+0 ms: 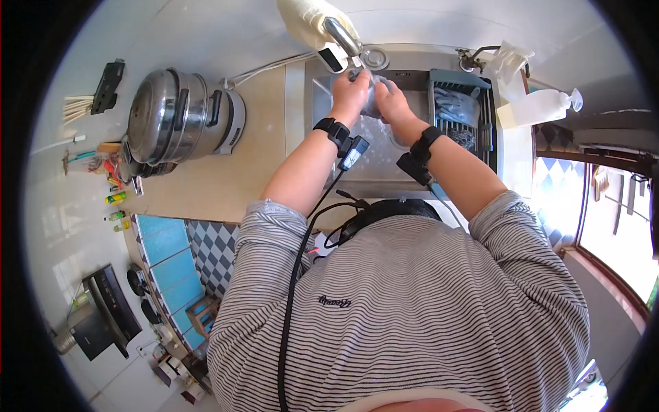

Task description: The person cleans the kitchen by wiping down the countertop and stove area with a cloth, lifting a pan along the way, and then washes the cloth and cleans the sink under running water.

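Note:
Both my hands are under the faucet (343, 36), over the steel sink (357, 185). Between them is a wet, greyish, soft-looking thing (371, 106); whether it is a cloth or thin plastic I cannot make out. My left hand (350, 95) has its fingers closed on its left side, close below the spout. My right hand (393, 104) grips its right side, with the fingers bent round it. The fingers partly hide the thing. Water drops and wet patches cover the sink floor.
A dark drying rack (489, 117) with a bluish-grey crumpled thing (456, 106) sits over the sink's right side. A pump bottle (539, 108) is to its right. A large steel steamer pot (161, 117) stands on the left counter. Cables run from my wrist straps.

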Demonstrator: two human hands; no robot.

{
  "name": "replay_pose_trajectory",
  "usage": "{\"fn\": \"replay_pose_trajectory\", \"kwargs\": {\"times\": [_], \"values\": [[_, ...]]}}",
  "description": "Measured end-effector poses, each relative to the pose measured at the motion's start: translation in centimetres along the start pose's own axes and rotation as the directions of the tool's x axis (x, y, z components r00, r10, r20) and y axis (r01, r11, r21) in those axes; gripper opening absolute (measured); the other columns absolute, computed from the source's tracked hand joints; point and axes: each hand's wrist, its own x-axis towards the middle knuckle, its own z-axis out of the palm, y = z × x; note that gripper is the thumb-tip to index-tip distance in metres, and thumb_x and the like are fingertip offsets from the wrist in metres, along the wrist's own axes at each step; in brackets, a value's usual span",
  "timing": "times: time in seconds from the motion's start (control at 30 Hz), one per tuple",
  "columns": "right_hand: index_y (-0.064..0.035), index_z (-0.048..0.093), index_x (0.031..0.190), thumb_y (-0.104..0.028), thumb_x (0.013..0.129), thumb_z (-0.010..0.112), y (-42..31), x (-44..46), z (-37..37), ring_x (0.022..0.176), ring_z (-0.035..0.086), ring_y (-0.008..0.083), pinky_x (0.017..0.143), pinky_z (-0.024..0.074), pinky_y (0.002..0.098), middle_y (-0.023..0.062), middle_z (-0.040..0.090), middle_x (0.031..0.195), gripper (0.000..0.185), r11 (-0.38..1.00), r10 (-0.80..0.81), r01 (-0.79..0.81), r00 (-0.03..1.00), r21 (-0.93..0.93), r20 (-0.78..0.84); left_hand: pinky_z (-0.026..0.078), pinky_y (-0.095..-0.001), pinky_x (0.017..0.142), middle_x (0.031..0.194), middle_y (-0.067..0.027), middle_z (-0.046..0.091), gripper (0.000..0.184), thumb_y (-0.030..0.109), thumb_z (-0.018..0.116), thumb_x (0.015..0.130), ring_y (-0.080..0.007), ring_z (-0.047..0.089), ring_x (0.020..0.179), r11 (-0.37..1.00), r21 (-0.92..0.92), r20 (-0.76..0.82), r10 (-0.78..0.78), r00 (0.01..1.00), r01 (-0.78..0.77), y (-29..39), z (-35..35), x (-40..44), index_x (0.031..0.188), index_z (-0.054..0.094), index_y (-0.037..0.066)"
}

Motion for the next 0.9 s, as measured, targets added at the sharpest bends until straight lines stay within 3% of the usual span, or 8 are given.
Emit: {"fn": "replay_pose_trajectory", "kwargs": {"times": [0.13,0.33,0.57,0.7,0.73,0.8,0.83,0.9], "values": [[-0.0045,0.054,0.096,-0.031,0.086,0.04,-0.1,-0.3,-0.3,0.04,0.043,0.0182,0.033,0.0296,0.0305,0.0078,0.051,0.062,0.032,0.962,0.197,-0.217,0.972,0.168,0.126,0.043,-0.0281,0.059,0.071,-0.0054,0.06,0.021,0.022,0.059,0.08,-0.0113,0.051,0.064,0.975,0.192,0.103,0.091,0.99,-0.109,0.1,-0.5,-0.1,0.078,0.06,0.001],[-0.0089,0.053,0.083,-0.046,0.084,0.039,-0.8,-0.6,-0.7,0.049,0.047,0.0187,0.038,0.0321,0.0304,0.0079,0.052,0.065,0.039,0.862,0.44,-0.468,0.882,0.197,0.169,0.045,-0.032,0.059,0.069,-0.0113,0.061,0.025,0.025,0.062,0.077,-0.019,0.057,0.063,0.832,0.391,0.233,0.325,0.917,-0.394,0.4,-0.2,-0.2,0.078,0.06,0.0],[-0.0165,0.055,0.091,-0.046,0.086,0.041,0.4,1.3,-2.5,0.064,0.051,0.0144,0.052,0.0404,0.0272,0.0008,0.056,0.079,0.033,0.937,0.274,-0.326,0.907,0.123,0.319,0.047,-0.0353,0.067,0.08,-0.0174,0.062,0.033,0.033,0.065,0.076,-0.0313,0.059,0.075,0.631,0.425,0.332,0.559,0.76,-0.649,0.9,-0.8,0.4,0.088,0.061,0.003],[-0.0096,0.05,0.109,-0.03,0.087,0.052,-0.6,0.9,-3.2,0.076,0.053,0.0103,0.059,0.0451,0.0256,0.0014,0.057,0.089,0.03,0.983,0.113,-0.14,0.971,0.117,0.209,0.048,-0.0326,0.066,0.077,-0.0095,0.061,0.034,0.036,0.064,0.078,-0.0238,0.06,0.081,0.633,0.463,0.202,0.606,0.77,-0.62,-2.2,-1.5,2.0,0.088,0.06,0.004],[-0.0074,0.051,0.111,-0.022,0.08,0.064,-0.2,1.4,-3.6,0.082,0.056,0.0181,0.064,0.0476,0.0299,0.0077,0.057,0.094,0.036,0.988,0.069,-0.098,0.973,0.123,0.222,0.051,-0.0333,0.067,0.083,-0.0072,0.06,0.034,0.034,0.062,0.081,-0.0225,0.059,0.085,0.892,0.328,0.264,0.231,0.936,-0.313,-0.1,-2.0,0.8,0.099,0.056,0.006],[-0.0083,0.053,0.108,-0.017,0.078,0.063,1.1,2.7,-3.6,0.085,0.056,0.0205,0.07,0.047,0.0304,0.0088,0.056,0.096,0.033,0.985,-0.161,0.168,0.971,-0.028,0.175,0.053,-0.0365,0.069,0.089,-0.0085,0.058,0.035,0.032,0.061,0.082,-0.024,0.059,0.087,0.994,0.113,0.269,-0.028,0.963,-0.003,1.8,-2.1,-0.4,0.105,0.052,0.008],[-0.0092,0.055,0.105,-0.011,0.075,0.063,1.7,3.0,-3.6,0.088,0.056,0.0229,0.076,0.0463,0.0309,0.0098,0.056,0.097,0.031,0.891,-0.389,0.415,0.907,-0.183,0.163,0.054,-0.0397,0.07,0.094,-0.0098,0.057,0.038,0.031,0.06,0.082,-0.0255,0.058,0.089,0.943,-0.097,0.329,-0.271,0.904,0.318,2.3,-2.1,-0.7,0.112,0.048,0.01],[-0.0099,0.057,0.102,-0.007,0.071,0.061,0.8,2.2,-4.4,0.091,0.054,0.0251,0.08,0.0446,0.0313,0.0101,0.055,0.098,0.031,0.785,-0.52,0.567,0.822,-0.25,0.231,0.053,-0.0503,0.076,0.104,-0.0121,0.054,0.042,0.03,0.059,0.083,-0.0301,0.057,0.093,0.877,-0.162,0.397,-0.361,0.844,0.452,2.6,-2.8,0.0,0.116,0.042,0.011]]}}
